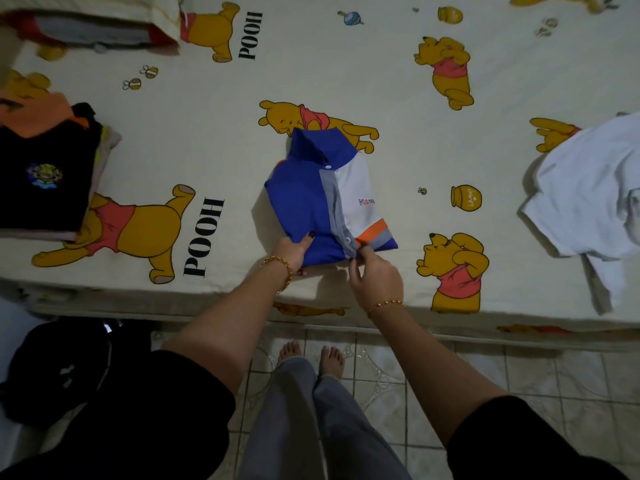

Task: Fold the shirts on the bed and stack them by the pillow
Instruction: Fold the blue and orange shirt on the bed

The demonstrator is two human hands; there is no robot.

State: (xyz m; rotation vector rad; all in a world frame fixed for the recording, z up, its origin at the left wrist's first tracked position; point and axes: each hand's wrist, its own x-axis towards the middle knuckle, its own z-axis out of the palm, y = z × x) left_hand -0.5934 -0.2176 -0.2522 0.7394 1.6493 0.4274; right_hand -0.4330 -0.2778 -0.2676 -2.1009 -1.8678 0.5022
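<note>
A folded blue, white and orange polo shirt (325, 199) lies in the middle of the bed near its front edge, collar pointing away from me. My left hand (292, 252) grips the shirt's near left corner, thumb on top. My right hand (372, 271) pinches the near edge at the grey button strip. A stack of folded shirts (48, 171), black one on top, sits at the left. The pillow (90, 15) lies at the far left corner. An unfolded white shirt (588, 192) is spread at the right.
The bed sheet (214, 140) is cream with yellow bear prints. Its front edge runs just below my hands. Beyond it is tiled floor (519, 375) with my bare feet. A dark bag or garment (65, 368) lies on the floor at the left.
</note>
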